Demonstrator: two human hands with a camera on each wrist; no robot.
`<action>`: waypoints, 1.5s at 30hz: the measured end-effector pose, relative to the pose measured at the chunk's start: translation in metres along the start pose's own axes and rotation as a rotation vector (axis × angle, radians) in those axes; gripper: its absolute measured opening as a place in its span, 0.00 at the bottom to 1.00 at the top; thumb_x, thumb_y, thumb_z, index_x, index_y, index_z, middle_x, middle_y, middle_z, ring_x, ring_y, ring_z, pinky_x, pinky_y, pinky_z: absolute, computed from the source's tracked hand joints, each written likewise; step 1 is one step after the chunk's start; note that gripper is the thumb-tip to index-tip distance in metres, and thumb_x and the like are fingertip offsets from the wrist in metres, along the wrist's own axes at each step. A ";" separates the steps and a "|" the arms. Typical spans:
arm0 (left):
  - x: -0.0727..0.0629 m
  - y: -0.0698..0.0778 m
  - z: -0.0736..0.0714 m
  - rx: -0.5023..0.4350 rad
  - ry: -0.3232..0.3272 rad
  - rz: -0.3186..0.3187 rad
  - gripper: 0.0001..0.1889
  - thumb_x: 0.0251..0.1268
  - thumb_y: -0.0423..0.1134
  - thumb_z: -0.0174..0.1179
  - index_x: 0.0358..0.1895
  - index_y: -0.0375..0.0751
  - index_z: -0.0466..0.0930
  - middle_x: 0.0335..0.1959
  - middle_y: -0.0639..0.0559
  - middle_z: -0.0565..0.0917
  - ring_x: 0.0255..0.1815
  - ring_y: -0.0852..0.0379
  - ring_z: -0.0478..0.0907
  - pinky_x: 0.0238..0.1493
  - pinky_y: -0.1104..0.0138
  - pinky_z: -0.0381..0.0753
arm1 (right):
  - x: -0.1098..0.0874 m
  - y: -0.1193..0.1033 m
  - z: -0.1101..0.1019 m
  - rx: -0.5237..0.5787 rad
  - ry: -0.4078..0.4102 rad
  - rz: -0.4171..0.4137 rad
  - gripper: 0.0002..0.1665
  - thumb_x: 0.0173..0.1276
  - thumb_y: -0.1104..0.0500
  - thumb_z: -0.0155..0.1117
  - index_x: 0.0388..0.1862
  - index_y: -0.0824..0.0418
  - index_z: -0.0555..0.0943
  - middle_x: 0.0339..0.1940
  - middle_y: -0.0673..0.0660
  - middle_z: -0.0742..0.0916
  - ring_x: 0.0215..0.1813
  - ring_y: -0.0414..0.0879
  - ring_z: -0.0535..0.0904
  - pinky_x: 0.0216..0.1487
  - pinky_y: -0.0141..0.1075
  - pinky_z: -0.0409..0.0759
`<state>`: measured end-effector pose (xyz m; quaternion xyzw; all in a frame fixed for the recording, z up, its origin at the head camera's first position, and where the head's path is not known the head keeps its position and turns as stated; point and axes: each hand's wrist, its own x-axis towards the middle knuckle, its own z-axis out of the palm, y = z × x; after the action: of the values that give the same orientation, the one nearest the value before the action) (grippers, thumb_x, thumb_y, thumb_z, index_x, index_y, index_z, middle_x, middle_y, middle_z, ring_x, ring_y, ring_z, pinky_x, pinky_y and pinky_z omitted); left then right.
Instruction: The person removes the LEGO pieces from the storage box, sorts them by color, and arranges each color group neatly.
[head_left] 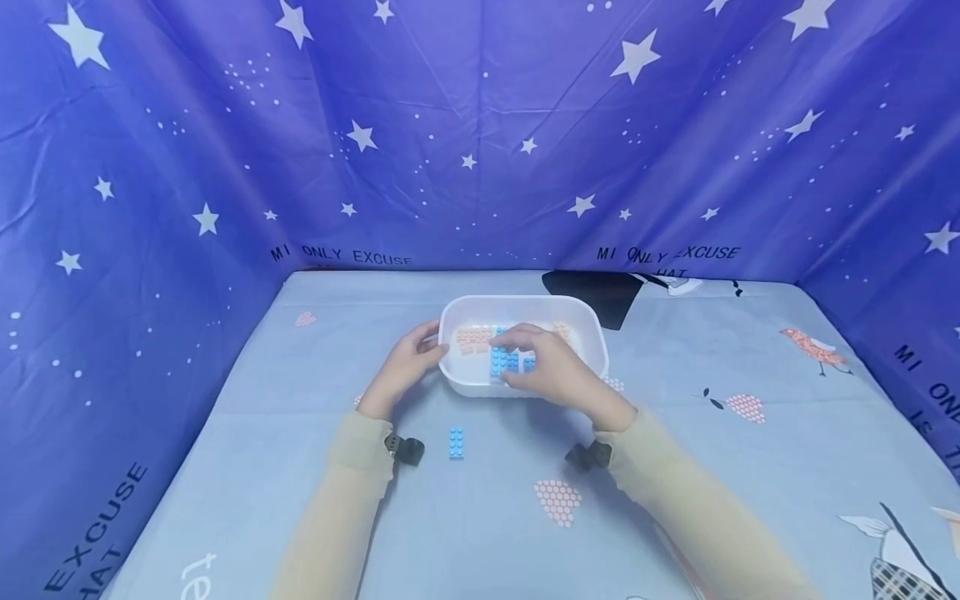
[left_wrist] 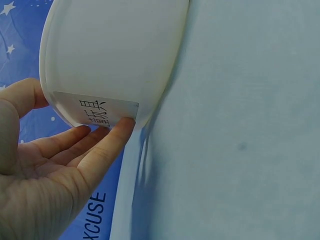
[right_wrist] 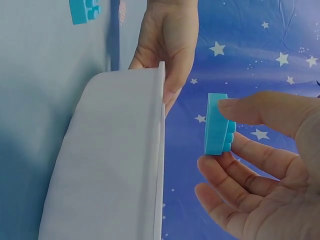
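Observation:
A white plastic box (head_left: 525,388) with rounded corners stands on the cloth-covered table. My left hand (head_left: 408,360) holds its left end, thumb at the rim and fingers against the labelled end wall (left_wrist: 95,109). Over the box, my right hand (head_left: 551,371) pinches a light blue building brick (right_wrist: 216,125) between thumb and fingertips. In the right wrist view this brick is beyond the rim, apart from the box wall (right_wrist: 115,150). Orange bricks (head_left: 472,337) lie inside the box, with more blue ones partly hidden by the right hand.
One more blue building brick (head_left: 456,443) lies on the cloth in front of the box, between the forearms. The light blue tablecloth (head_left: 480,517) has printed hearts and birds. A purple-blue star curtain (head_left: 480,192) hangs behind and along both sides.

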<state>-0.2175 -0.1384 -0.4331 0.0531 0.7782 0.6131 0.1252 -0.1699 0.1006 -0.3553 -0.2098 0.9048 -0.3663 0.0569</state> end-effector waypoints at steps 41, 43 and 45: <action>0.000 0.001 -0.001 0.005 -0.014 0.006 0.32 0.70 0.39 0.56 0.75 0.40 0.56 0.74 0.40 0.62 0.72 0.41 0.65 0.71 0.49 0.66 | -0.028 0.001 0.049 -0.035 -0.142 -0.071 0.28 0.55 0.61 0.74 0.56 0.60 0.81 0.55 0.53 0.85 0.61 0.47 0.79 0.67 0.42 0.75; -0.005 0.010 -0.001 0.018 -0.019 -0.005 0.32 0.70 0.39 0.56 0.75 0.39 0.56 0.74 0.39 0.62 0.72 0.40 0.64 0.71 0.49 0.66 | -0.028 0.003 0.053 -0.033 -0.159 -0.064 0.27 0.55 0.60 0.74 0.56 0.60 0.81 0.55 0.53 0.85 0.61 0.48 0.79 0.66 0.42 0.76; -0.008 0.014 -0.001 0.033 -0.020 -0.006 0.32 0.70 0.39 0.55 0.74 0.39 0.56 0.74 0.38 0.62 0.72 0.40 0.65 0.71 0.48 0.66 | -0.027 0.005 0.057 -0.038 -0.177 -0.055 0.27 0.56 0.60 0.74 0.56 0.60 0.81 0.55 0.53 0.85 0.60 0.47 0.79 0.65 0.41 0.77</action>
<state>-0.2113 -0.1379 -0.4182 0.0588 0.7870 0.5993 0.1342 -0.1320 0.0789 -0.4015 -0.2674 0.8968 -0.3304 0.1227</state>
